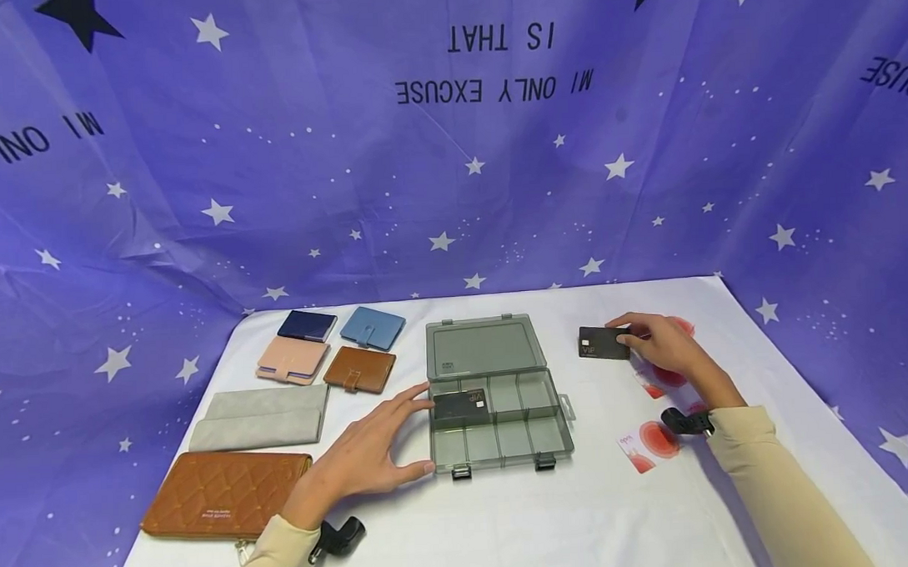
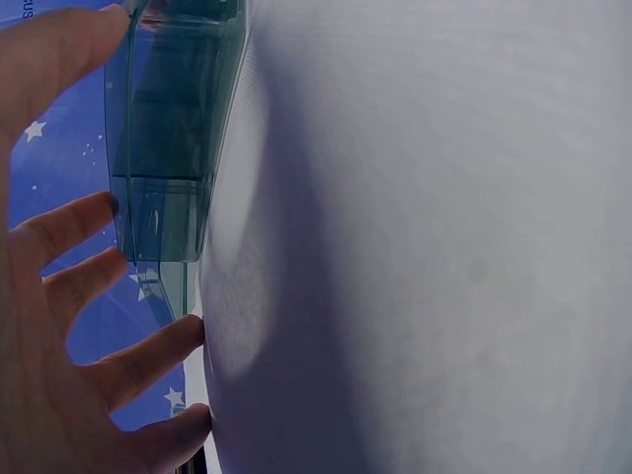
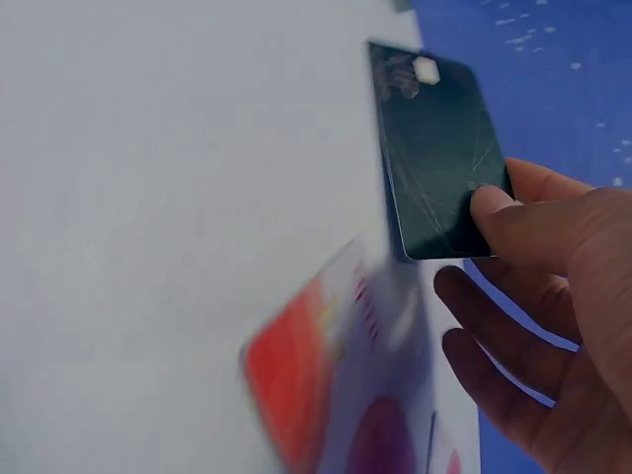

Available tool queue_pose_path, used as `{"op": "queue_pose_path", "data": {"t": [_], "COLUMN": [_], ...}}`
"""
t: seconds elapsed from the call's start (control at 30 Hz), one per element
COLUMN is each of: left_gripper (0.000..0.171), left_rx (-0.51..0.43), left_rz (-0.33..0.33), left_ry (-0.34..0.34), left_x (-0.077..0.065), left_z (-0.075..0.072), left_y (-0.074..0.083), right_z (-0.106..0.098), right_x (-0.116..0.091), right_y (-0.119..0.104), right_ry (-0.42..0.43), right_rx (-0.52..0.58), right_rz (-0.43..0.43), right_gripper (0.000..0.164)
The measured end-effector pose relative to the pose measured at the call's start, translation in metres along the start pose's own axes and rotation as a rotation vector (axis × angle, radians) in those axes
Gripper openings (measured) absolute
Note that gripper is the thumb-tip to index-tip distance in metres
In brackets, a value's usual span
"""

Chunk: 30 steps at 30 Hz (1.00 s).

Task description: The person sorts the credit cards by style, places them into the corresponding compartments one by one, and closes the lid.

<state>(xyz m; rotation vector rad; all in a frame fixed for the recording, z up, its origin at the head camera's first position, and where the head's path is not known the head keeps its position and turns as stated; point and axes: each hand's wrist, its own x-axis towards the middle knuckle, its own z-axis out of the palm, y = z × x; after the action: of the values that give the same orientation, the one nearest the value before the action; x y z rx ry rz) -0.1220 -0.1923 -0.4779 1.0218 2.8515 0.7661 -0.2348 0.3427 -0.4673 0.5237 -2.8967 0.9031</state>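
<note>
A black VIP card [image 1: 603,343] is pinched between the thumb and fingers of my right hand [image 1: 660,343]; in the right wrist view the card [image 3: 434,148] tilts over the white cloth. My left hand [image 1: 370,449] spreads along the left side of a translucent grey compartment box [image 1: 505,461], thumb and fingertips right at its wall. The box's lid [image 1: 486,349] lies folded back, away from me. Another black VIP card [image 1: 458,407] lies at the left of the far row of compartments. In the left wrist view the fingers [image 2: 148,360] are straight and apart.
Red and white cards [image 1: 658,440] lie on the right, some partly behind my right arm. At left are a brown quilted wallet [image 1: 228,492], a grey wallet [image 1: 263,415], and small pink [image 1: 291,357], brown [image 1: 359,368], light blue [image 1: 373,326] and navy [image 1: 307,324] card holders. A purple star curtain [image 1: 451,192] surrounds the table.
</note>
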Motion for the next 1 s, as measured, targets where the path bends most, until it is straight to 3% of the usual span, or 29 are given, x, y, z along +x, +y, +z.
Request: {"op": "queue_pose_path", "data": {"t": [0.2,0.33,0.8,1.0], "left_gripper": [0.084,0.084,0.083,0.083], "left_rx": [0.006,0.016,0.027,0.030], "left_rz": [-0.001,0.005,0.010,0.017], "left_ry": [0.007,0.015,0.014,0.020], "left_x": [0.000,0.000,0.002,0.002], "left_z": [0.001,0.001,0.000,0.000], "left_y": [0.000,0.000,0.001,0.000], "right_z": [0.008,0.018,0.067,0.089], "right_x": [0.000,0.001,-0.013,-0.015], "right_y": [-0.024,-0.052,-0.154,-0.175], "right_ry": [0.127,0.153,0.088,0.049], "right_rx": [0.092,0.148,0.226,0.195], "right_rz": [0.052,0.065,-0.093,-0.112], "right_gripper": [0.026,0.025,0.021,0.020]}}
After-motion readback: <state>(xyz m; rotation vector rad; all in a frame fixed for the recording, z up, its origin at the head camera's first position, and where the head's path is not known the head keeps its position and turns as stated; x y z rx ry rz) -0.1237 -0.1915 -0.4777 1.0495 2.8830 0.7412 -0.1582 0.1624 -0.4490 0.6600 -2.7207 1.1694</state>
